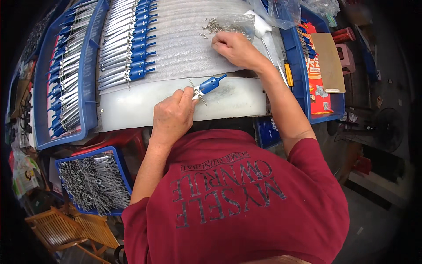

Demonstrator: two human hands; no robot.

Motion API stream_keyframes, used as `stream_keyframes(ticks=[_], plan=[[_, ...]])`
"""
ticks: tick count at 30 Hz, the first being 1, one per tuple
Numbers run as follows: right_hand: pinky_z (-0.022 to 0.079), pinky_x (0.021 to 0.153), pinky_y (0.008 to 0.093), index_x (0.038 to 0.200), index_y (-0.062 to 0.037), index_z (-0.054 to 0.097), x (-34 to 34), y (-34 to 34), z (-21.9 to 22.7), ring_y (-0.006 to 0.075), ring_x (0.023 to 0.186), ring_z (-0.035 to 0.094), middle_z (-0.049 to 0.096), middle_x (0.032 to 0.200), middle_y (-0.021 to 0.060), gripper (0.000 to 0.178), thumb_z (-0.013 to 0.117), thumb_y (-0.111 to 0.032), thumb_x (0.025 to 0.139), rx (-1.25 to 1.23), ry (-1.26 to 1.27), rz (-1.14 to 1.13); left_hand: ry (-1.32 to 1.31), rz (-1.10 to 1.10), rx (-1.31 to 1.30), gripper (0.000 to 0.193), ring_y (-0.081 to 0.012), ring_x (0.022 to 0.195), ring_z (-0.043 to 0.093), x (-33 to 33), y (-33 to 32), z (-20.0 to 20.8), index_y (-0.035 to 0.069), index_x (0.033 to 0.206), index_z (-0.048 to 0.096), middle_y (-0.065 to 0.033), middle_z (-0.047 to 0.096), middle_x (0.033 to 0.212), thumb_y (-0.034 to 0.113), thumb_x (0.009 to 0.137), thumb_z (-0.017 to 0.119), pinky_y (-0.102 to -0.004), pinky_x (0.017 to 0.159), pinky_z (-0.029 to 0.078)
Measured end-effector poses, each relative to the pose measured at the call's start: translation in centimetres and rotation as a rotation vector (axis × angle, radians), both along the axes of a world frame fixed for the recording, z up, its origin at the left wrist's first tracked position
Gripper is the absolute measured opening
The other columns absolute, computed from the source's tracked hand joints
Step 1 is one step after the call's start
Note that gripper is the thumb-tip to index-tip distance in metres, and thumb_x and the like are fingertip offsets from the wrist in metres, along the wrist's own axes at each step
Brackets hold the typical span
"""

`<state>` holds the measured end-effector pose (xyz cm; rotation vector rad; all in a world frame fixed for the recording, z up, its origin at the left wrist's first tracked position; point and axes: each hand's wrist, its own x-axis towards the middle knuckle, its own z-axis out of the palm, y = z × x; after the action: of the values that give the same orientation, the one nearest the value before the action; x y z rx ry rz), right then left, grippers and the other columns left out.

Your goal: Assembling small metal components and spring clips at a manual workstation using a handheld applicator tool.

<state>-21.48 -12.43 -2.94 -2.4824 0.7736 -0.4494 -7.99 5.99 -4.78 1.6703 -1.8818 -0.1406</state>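
My left hand (172, 115) is closed around the silver end of a blue-headed metal part (211, 84). The blue head points up and to the right, and a thin pin crosses the part just above my fingers. Beneath it lies a white board (138, 104) at the table's near edge. My right hand (237, 49) is curled over the foam sheet (184, 42), just in front of a pile of small metal screws or pins (214, 25). Its fingertips are tucked under, so anything in them is hidden.
A row of blue-headed parts (140, 57) lies left on the foam. Blue trays stand at the left (90, 79) and right (303, 83). A yellow-handled screwdriver (288, 75) lies by the right tray. A bin of grey metal pieces (94, 180) sits lower left.
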Motion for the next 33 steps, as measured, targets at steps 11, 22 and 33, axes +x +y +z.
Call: stream_keyframes(ticks=[11,22,33], plan=[[0.036,0.050,0.0285,0.070,-0.0002,0.048,-2.1,5.1,2.7,0.0173,0.052,0.042,0.045,0.057,0.0082,0.014,0.050,-0.014,0.075,0.263,0.046,0.197,0.024,-0.015,0.047,0.020,-0.0268,0.048,0.049,-0.2,0.0,0.2,0.005,0.086,0.046,-0.0090,0.044,0.062,0.010,0.070,0.057,-0.0345,0.042,0.038],[0.036,0.050,0.0329,0.069,0.0010,0.049,-2.2,5.7,1.3,0.0239,0.052,0.045,0.048,0.058,0.0130,0.015,0.049,-0.014,0.073,0.232,0.103,0.142,-0.149,-0.026,0.071,0.016,-0.0203,0.048,0.051,-0.4,-0.1,0.6,0.004,0.080,0.047,-0.0065,0.045,0.060,0.017,0.074,0.054,-0.0312,0.041,0.042],[0.035,0.048,0.0333,0.066,0.0018,0.049,-2.0,6.3,1.6,0.0236,0.048,0.043,0.046,0.054,0.0140,0.017,0.050,-0.014,0.071,0.233,0.127,0.056,-0.103,-0.030,0.051,0.015,-0.0257,0.046,0.049,-0.5,-0.1,0.4,0.004,0.081,0.046,-0.0087,0.044,0.060,0.014,0.073,0.055,-0.0343,0.040,0.039]])
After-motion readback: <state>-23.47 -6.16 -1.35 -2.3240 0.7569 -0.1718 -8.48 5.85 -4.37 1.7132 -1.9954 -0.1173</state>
